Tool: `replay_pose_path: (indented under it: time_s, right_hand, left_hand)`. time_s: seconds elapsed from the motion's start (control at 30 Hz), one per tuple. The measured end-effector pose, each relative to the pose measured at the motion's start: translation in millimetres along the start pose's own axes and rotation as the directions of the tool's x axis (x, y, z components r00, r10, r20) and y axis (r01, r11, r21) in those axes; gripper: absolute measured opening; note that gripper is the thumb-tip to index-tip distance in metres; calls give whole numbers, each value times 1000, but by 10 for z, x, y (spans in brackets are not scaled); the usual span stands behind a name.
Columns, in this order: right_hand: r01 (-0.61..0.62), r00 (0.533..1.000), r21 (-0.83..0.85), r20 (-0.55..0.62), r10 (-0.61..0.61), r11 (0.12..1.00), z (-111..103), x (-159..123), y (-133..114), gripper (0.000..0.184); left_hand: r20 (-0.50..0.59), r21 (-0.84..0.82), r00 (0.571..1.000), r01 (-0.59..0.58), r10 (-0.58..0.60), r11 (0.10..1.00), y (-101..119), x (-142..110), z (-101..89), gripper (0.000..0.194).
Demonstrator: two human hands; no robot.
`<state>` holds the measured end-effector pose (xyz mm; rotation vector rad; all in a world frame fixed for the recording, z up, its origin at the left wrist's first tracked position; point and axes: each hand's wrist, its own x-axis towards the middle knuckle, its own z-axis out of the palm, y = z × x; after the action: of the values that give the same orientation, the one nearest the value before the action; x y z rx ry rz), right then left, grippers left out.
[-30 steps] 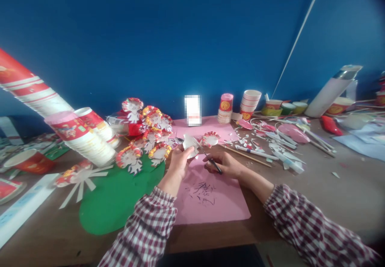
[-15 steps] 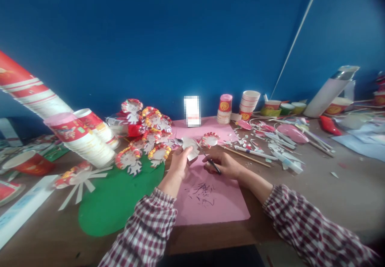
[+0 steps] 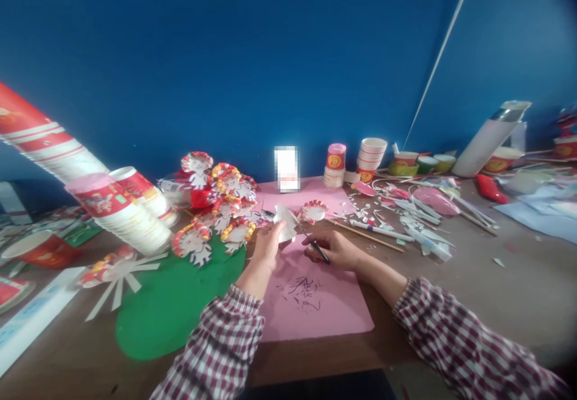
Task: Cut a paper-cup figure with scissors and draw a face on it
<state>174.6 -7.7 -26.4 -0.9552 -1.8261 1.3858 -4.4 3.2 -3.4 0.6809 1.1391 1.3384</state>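
In the head view, my left hand pinches a white paper piece between thumb and fingers, above the far edge of a pink sheet. My right hand is closed round dark-handled scissors, whose thin blades point up and left at the right edge of the white piece. Whether the blades touch it I cannot make out. Dark thin scraps are scattered over the pink sheet below both hands. Just beyond the scissors lies a white paper round with a red, curled rim.
Finished-looking paper figures with red and yellow rims cluster on the left beside a green sheet. Stacked paper cups lean farther left. Paper offcuts and a wooden stick lie to the right. A blue wall stands behind.
The white piece in my left hand has tilted back and forth slightly. The scissors stay beside it in my right hand. The whole view has shifted a little.
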Motion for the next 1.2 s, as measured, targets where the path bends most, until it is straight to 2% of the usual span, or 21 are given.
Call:
replay_pose_path:
  time_s: [0.13,0.27,0.6,0.77,0.97,1.2]
  right_hand:
    - [-5,1000,6,0,5,1000,4,-12,-43,30]
    - [-28,1000,40,-1,28,999,11,-20,-102,31]
    - [5,1000,84,11,-6,996,9,-23,-84,29]
    - [17,1000,72,10,-18,997,13,-26,-148,33]
    - [47,999,84,13,-48,995,19,-17,-154,35]
    - [7,1000,111,-5,-6,994,19,-16,-123,35]
  left_hand:
    - [83,-7,996,-42,42,999,-42,30,-33,29]
    - [104,-5,992,-75,75,997,-96,74,-71,26]
    - [85,-77,996,24,-17,997,-34,2,-27,26]
    - [112,-29,993,52,-49,998,-16,-6,-8,29]
    - [125,-11,990,64,-62,998,-27,1,4,33]
    - [128,-23,990,63,-59,998,-18,-11,7,36]
